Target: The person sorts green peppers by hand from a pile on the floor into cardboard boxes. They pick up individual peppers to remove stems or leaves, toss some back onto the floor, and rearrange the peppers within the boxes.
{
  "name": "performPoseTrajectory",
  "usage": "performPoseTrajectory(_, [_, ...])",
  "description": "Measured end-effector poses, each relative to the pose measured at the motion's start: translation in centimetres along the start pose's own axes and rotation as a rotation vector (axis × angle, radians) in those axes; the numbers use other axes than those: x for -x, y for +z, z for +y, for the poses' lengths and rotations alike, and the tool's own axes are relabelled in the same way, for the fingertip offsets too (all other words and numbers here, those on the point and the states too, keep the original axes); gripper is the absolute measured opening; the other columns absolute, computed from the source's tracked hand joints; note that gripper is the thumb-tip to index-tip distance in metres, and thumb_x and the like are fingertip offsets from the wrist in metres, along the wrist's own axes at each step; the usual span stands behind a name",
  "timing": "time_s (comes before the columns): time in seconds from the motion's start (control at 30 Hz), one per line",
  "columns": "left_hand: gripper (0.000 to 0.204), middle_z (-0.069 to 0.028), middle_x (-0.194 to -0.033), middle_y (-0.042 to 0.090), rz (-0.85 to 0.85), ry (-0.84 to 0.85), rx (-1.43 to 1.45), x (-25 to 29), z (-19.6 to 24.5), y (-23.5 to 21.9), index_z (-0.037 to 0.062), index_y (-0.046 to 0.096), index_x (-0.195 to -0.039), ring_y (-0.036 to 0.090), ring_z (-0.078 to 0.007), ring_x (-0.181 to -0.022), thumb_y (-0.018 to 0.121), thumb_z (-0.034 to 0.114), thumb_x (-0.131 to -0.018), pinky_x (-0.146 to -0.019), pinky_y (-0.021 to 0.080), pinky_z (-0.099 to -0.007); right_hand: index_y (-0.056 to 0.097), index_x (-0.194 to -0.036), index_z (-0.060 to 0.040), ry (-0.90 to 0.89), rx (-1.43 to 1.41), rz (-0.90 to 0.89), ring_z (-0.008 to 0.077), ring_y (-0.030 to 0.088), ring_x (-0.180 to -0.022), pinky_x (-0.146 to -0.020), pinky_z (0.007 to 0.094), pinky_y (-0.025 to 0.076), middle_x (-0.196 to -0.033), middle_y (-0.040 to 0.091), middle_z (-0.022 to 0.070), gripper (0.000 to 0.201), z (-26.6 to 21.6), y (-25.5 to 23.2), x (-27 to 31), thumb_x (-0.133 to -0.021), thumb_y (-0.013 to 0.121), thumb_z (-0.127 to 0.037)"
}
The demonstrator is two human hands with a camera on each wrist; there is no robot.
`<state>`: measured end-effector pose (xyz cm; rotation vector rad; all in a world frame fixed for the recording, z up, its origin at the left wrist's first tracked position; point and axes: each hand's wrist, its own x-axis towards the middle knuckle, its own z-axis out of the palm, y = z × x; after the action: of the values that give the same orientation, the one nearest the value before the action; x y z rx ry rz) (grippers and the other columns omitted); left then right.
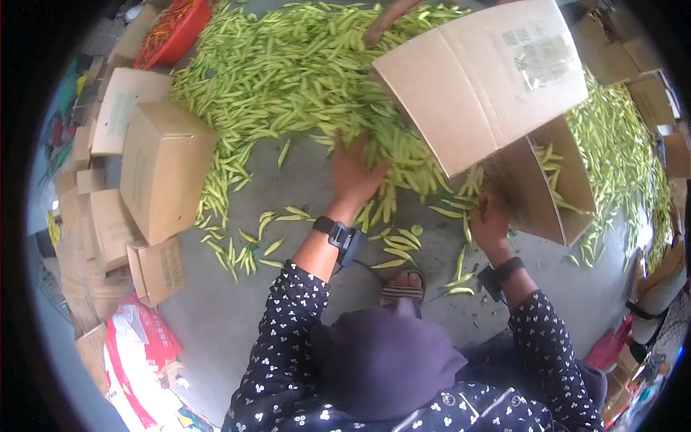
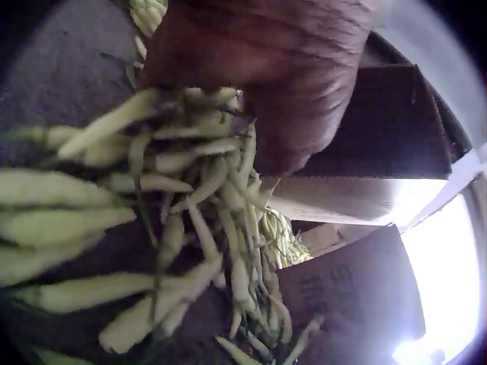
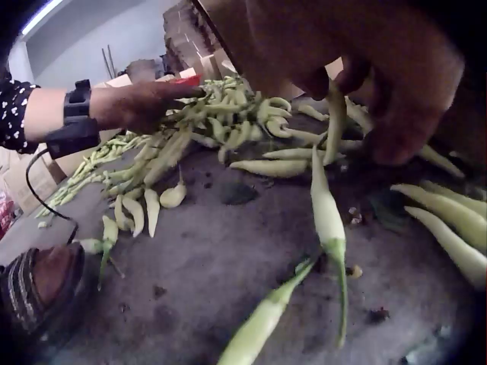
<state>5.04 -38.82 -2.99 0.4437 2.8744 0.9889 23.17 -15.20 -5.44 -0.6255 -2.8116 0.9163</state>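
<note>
Pale green chili peppers lie in a broad heap on the grey floor. My left hand rests at the near edge of this heap, fingers reaching in among the peppers and thumb out to the side. In the left wrist view, peppers bunch right beneath the left hand. Beside the open carton, my right hand is low over the floor with bent fingers. The right wrist view shows that hand pinching one chili pepper, its fingertips partly hidden.
A raised carton flap covers part of the heap. Other cartons stand at left, near a red basin of red peppers. Loose peppers lie around my sandalled foot. Another person's arm reaches in at the top.
</note>
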Motion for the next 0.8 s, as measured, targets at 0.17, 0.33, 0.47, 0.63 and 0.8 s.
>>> performPoseTrajectory(0.17, [0.083,-0.0315,-0.14,0.035,0.063,0.14,0.152,-1.6,-0.1,0.2,0.0044,0.042,-0.137,0.033,-0.0475,-0.13,0.079,0.035,-0.069,-0.106,0.033,-0.0494,0.051,-0.103,-0.0023,-0.025,-0.049,0.141,0.0414,0.058,-0.09,-0.078,0.0474,0.047,-0.098,0.059,0.0233,0.027,-0.9,-0.3,-1.7,-0.078,0.056,-0.011])
performPoseTrajectory(0.33, [0.086,-0.0314,-0.14,0.036,0.256,-0.033,-0.241,-5.9,-4.8,-3.0,0.0041,0.042,-0.138,0.029,-0.0493,-0.132,0.074,0.049,-0.072,-0.109,0.025,-0.0527,0.051,-0.108,-0.0027,-0.007,0.143,0.177,0.0407,0.061,-0.087,-0.077,0.0486,0.047,-0.097,0.061,0.0245,0.028,-1.5,0.7,-3.3,-0.083,0.055,-0.016])
performPoseTrajectory(0.47, [0.098,-0.0306,-0.142,0.033,-0.087,-0.073,-0.379,-8.3,-6.7,-1.8,0.0104,0.037,-0.143,0.025,-0.0491,-0.135,0.066,0.068,-0.069,-0.111,0.016,-0.0571,0.05,-0.114,-0.0041,0.333,0.127,-0.055,0.0402,0.06,-0.094,-0.084,0.0497,0.046,-0.1,0.061,0.0246,0.033,-4.8,0.0,-4.7,-0.085,0.053,-0.019])
performPoseTrajectory(0.63, [0.101,-0.0278,-0.146,0.029,-0.185,0.114,-0.203,-3.7,-1.0,2.0,0.0209,0.035,-0.144,0.026,-0.0477,-0.135,0.067,0.073,-0.064,-0.108,0.025,-0.056,0.043,-0.13,-0.0004,0.173,-0.235,0.148,0.0433,0.046,-0.119,-0.103,0.047,0.035,-0.127,0.047,0.0281,0.055,-3.7,3.9,-6.5,-0.088,0.054,-0.033])
performPoseTrajectory(0.8, [0.103,-0.0309,-0.142,0.033,-0.412,0.256,-0.033,1.1,5.8,3.4,0.0115,0.036,-0.143,0.031,-0.0454,-0.133,0.082,0.051,-0.06,-0.106,0.034,-0.048,0.042,-0.132,0.0012,0.323,-0.22,-0.025,0.0418,0.044,-0.121,-0.104,0.0448,0.035,-0.132,0.043,0.0284,0.06,-6.4,2.9,-6.9,-0.087,0.058,-0.035])
